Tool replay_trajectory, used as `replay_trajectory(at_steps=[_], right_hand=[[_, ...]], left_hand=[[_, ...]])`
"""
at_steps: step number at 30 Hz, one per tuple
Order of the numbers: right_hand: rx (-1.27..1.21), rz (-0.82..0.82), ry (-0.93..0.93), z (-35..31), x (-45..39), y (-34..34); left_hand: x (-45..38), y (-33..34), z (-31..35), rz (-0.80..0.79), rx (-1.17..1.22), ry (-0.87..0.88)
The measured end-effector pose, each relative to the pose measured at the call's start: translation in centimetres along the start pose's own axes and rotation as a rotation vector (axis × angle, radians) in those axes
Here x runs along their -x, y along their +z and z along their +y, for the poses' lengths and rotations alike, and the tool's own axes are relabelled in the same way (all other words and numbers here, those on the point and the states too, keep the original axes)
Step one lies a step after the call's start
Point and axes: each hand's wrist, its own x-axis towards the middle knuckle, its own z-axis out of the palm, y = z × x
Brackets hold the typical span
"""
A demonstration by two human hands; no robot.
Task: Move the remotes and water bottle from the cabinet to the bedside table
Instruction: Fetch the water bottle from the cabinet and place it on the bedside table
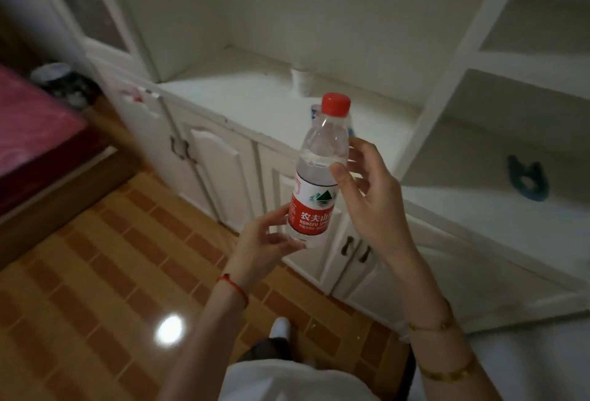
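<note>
- The bed (35, 132) sits at far left, well apart from the cabinet.
- The left hand (258, 241) pinches the base of the water bottle (316, 177), likely steadying its weight.
- The bottle is upright, lifted off the cabinet worktop (255, 106), red cap up.
- The right hand (367, 196) holds its shoulder, fingers loosely spread.
- No remotes show.

I see a clear glossy plastic water bottle (319, 173), a matt white painted cabinet (223, 151), and shiny brown floor tiles (105, 273) lower left.
</note>
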Motion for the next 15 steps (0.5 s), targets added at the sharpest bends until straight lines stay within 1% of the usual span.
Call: replay_trajectory(at_steps=[5, 9, 15], right_hand=[[-0.05, -0.218, -0.036, -0.7, -0.4, 5.6], [-0.093, -0.363, -0.079, -1.9, -1.0, 10.9], [-0.146, -0.559, -0.139, -4.1, -2.7, 21.0]], left_hand=[[3.2, -3.6, -3.0, 0.193, 0.052, -0.099], [4.9, -7.0, -5.4, 0.336, 0.142, -0.159], [7.0, -14.1, -8.9, 0.526, 0.244, -0.213]])
